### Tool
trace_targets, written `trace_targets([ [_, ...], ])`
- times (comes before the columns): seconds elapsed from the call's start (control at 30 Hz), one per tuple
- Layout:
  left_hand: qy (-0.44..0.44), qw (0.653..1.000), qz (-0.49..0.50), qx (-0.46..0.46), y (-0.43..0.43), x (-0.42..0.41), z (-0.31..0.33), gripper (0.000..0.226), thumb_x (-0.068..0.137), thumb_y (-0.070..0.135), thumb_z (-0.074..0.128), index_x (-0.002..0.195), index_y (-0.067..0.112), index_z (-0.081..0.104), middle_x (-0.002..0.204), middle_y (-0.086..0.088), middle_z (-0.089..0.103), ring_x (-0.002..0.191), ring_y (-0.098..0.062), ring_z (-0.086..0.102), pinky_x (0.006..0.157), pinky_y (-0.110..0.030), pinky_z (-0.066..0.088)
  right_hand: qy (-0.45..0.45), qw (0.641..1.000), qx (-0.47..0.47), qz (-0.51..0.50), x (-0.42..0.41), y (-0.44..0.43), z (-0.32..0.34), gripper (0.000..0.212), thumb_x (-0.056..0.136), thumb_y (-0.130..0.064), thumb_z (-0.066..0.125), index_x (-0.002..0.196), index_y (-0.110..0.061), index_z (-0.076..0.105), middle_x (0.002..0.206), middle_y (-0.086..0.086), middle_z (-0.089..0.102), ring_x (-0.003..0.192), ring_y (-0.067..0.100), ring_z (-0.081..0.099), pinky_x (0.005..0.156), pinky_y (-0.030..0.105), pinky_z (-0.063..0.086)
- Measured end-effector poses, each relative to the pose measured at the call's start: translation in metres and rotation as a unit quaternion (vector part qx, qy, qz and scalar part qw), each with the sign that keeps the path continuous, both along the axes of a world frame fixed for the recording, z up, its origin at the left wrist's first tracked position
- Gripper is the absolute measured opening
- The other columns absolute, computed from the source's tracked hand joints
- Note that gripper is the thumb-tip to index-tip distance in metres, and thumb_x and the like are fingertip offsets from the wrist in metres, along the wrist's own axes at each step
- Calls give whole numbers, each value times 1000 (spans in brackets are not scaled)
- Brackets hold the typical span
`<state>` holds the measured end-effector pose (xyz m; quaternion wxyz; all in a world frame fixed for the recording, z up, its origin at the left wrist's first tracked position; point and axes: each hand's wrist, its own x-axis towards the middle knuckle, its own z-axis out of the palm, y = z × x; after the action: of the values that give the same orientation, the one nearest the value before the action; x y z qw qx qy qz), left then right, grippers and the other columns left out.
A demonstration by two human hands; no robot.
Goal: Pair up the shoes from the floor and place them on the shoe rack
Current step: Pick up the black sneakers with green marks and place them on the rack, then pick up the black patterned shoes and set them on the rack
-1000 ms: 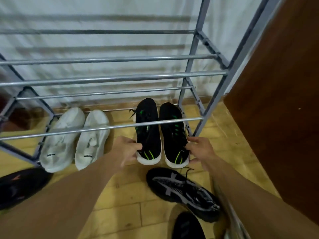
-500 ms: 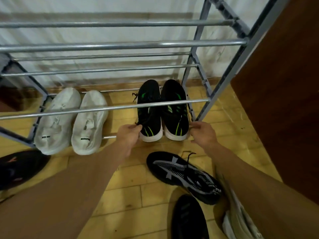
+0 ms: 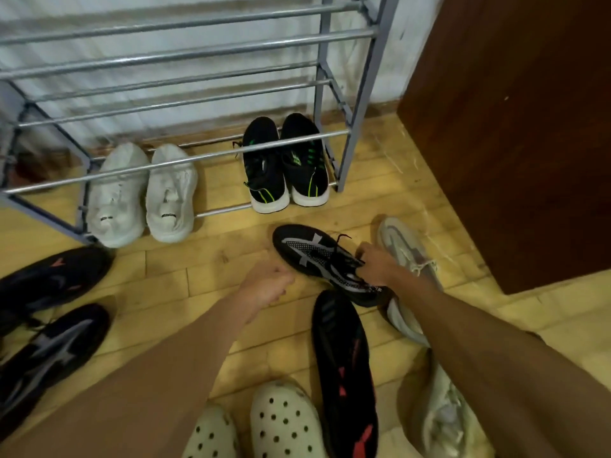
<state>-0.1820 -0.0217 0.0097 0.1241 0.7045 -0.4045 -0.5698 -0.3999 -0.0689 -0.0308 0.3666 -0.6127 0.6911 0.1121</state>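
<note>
A grey metal shoe rack [image 3: 360, 104] stands against the wall. On its bottom rails rest a white pair [image 3: 142, 193] at the left and a black pair with green stripes [image 3: 284, 163] at the right. A black shoe with grey mesh [image 3: 314, 256] lies on the floor in front. My right hand [image 3: 375, 262] grips it at the laces and collar. My left hand [image 3: 267, 285] hovers beside its toe, fingers loosely curled, holding nothing.
More shoes lie around: a black and red one [image 3: 347, 365], a beige sneaker [image 3: 406, 252], a black one with grey mesh [image 3: 49, 352] and another black one [image 3: 49, 276] at the left, and perforated white clogs [image 3: 281, 421] at the bottom. A brown cabinet [image 3: 515, 127] stands at the right.
Both hands let go of the black and green pair, now left on the rack, and drew back. My right hand took hold of the black mesh shoe. The view tilted down.
</note>
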Motion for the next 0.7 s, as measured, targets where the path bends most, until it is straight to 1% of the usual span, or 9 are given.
trace_targets([
  [0.07,13,1000,-2,8,12,3,-7,8,87,15,55,85,13,62,88,-4,60,86,-21,58,79,-33,49,0,1000,10,-15,0,0,4,40,88,-12,54,126,-7,44,127,20,56,115,34,54,76,29,37],
  [0.13,2,1000,4,10,20,8,-13,6,85,14,55,81,14,59,82,-5,54,79,-19,51,71,-31,43,14,1000,5,-20,4,-1,9,39,87,-12,53,125,-9,46,126,17,57,116,33,54,77,28,37],
  [0.2,-13,1000,8,16,26,12,-18,6,84,15,53,78,15,56,81,-6,51,76,-18,48,69,-31,40,34,999,-12,-18,6,-1,11,40,86,-13,53,126,-11,47,125,15,59,114,33,56,77,29,39],
  [0.27,-19,999,-10,28,28,16,-21,7,85,16,51,79,15,54,82,-6,50,77,-18,48,69,-31,38,57,998,-35,-16,7,4,10,45,86,-13,53,131,-14,47,124,15,60,112,33,58,77,32,44],
  [0.4,-30,999,-38,19,22,16,-18,9,86,17,50,83,14,58,92,-3,55,82,-19,54,73,-29,42,101,993,-57,19,11,11,17,45,85,-15,57,131,-15,54,128,14,59,114,31,60,87,36,52],
  [0.5,-35,997,-71,-2,12,23,3,11,87,20,54,86,16,63,91,-2,58,84,-18,54,75,-29,42,117,987,-90,60,21,13,41,38,87,-11,54,124,-12,59,120,13,60,110,31,61,84,36,52],
  [0.6,-78,994,-70,-25,0,51,43,6,88,17,59,84,18,63,98,-3,60,93,-19,55,85,-30,46,121,975,-159,100,31,14,74,31,83,-7,54,111,-13,66,108,12,65,99,32,64,77,37,53],
  [0.63,-90,993,-63,-38,-3,62,59,5,88,15,59,88,16,64,103,-5,60,92,-20,55,85,-31,46,108,975,-173,94,35,13,88,31,81,-8,55,108,-16,67,105,11,67,96,32,65,76,37,54],
  [0.7,-106,991,-51,-60,-4,80,93,15,88,13,59,101,9,66,109,-8,59,90,-20,57,81,-29,48,48,979,-183,70,45,11,119,30,81,-10,59,108,-19,69,103,9,70,92,30,66,76,37,57],
])
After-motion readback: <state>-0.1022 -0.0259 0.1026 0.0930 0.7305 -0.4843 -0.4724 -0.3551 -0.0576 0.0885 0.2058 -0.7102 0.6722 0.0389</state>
